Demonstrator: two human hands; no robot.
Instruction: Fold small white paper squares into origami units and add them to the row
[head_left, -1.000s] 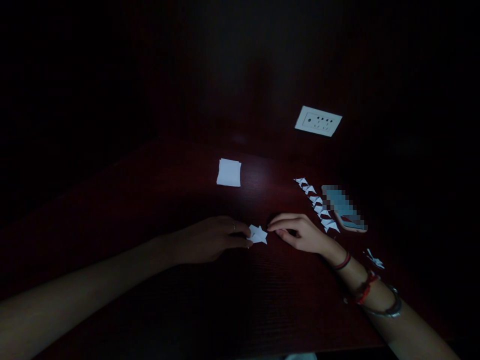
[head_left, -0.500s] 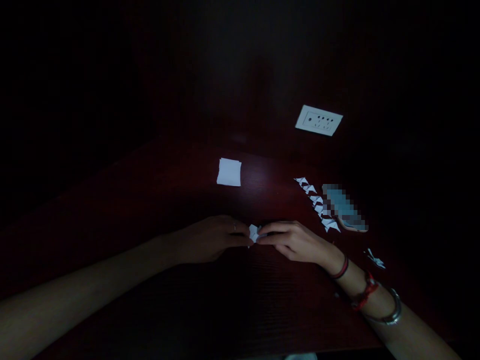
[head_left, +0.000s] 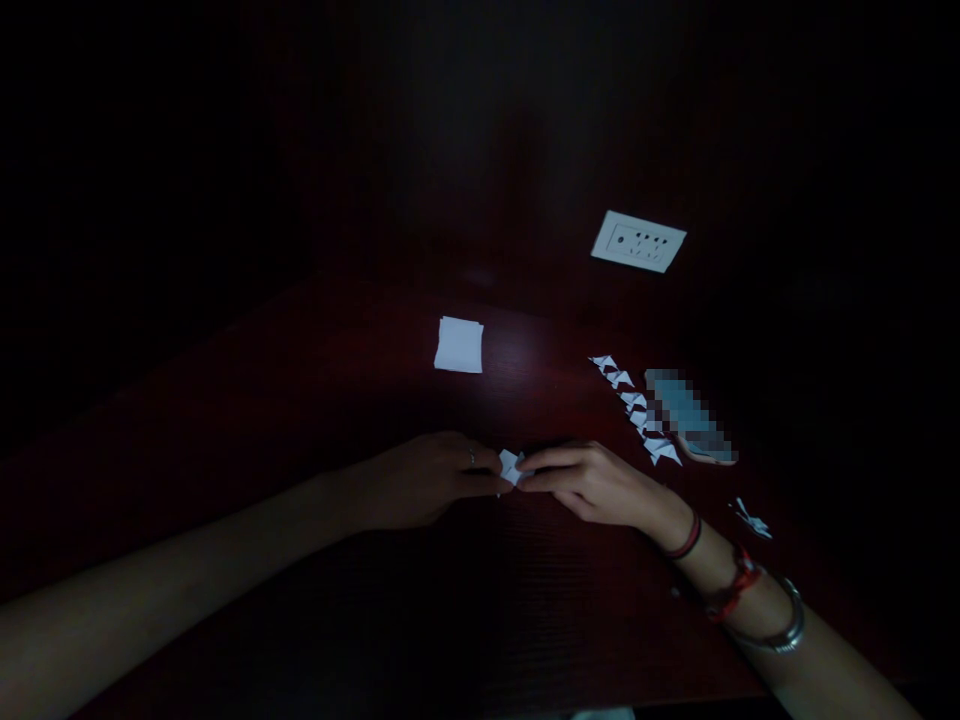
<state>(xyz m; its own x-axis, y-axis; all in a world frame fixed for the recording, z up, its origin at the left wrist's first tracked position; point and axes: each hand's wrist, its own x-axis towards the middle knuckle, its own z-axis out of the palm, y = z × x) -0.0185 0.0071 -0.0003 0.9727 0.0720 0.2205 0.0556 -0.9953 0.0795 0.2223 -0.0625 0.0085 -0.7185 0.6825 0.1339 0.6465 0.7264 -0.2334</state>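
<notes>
A small folded piece of white paper (head_left: 511,467) is held between both hands, low over the dark red table. My left hand (head_left: 431,480), with a ring on one finger, pinches its left side between thumb and finger. My right hand (head_left: 596,482) grips its right side the same way, the other fingers curled beneath. The fingertips cover parts of the paper's edges. To the right of my right hand lies a row of several folded white paper pieces (head_left: 634,400) with pointed corners.
A stack of square white paper sheets (head_left: 459,346) lies farther back on the table (head_left: 337,370). A blurred-out phone (head_left: 690,415) sits beside the folded row. White scraps (head_left: 751,518) lie near my right forearm. A wall socket (head_left: 638,241) is at the back.
Both hands keep their pinch on the folded paper. The fingers and paper have shifted only very slightly to the right; everything else looks the same.
</notes>
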